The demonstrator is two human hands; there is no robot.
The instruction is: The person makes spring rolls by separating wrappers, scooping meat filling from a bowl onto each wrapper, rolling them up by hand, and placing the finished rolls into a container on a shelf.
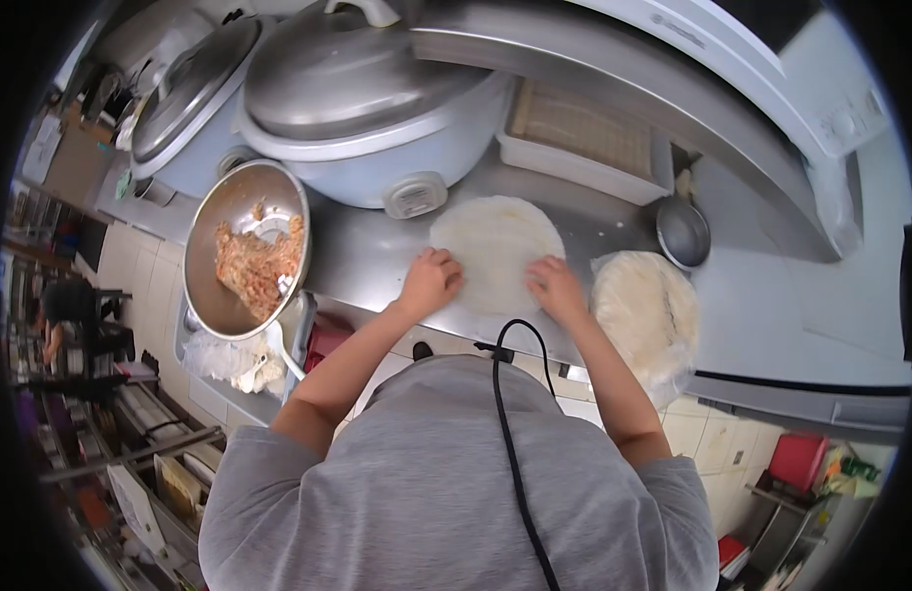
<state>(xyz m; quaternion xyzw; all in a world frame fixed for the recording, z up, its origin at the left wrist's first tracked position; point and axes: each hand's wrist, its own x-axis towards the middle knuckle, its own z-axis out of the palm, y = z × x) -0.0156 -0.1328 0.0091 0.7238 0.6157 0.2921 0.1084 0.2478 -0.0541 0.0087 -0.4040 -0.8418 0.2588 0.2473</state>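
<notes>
A thin, round, pale wrapper sheet (497,241) lies flat on the steel counter in front of me. My left hand (432,282) is at its near left edge, fingers curled on the rim. At the near right edge is my right hand (557,288), its fingers bent and pressed together on the sheet. Beside my right hand, a stack of similar round wrappers (645,313) sits in a clear plastic bag. To the left, a tilted steel bowl (202,246) holds a reddish-brown minced filling (259,264). The undersides of my fingers are hidden.
Two large lidded cookers (367,148) (195,98) stand behind the bowl. A white tray (584,169) with ribbed beige contents sits under a steel shelf (614,74). A small dark metal pan (684,234) is at the right. Below the bowl is a tray with plastic bags (220,357).
</notes>
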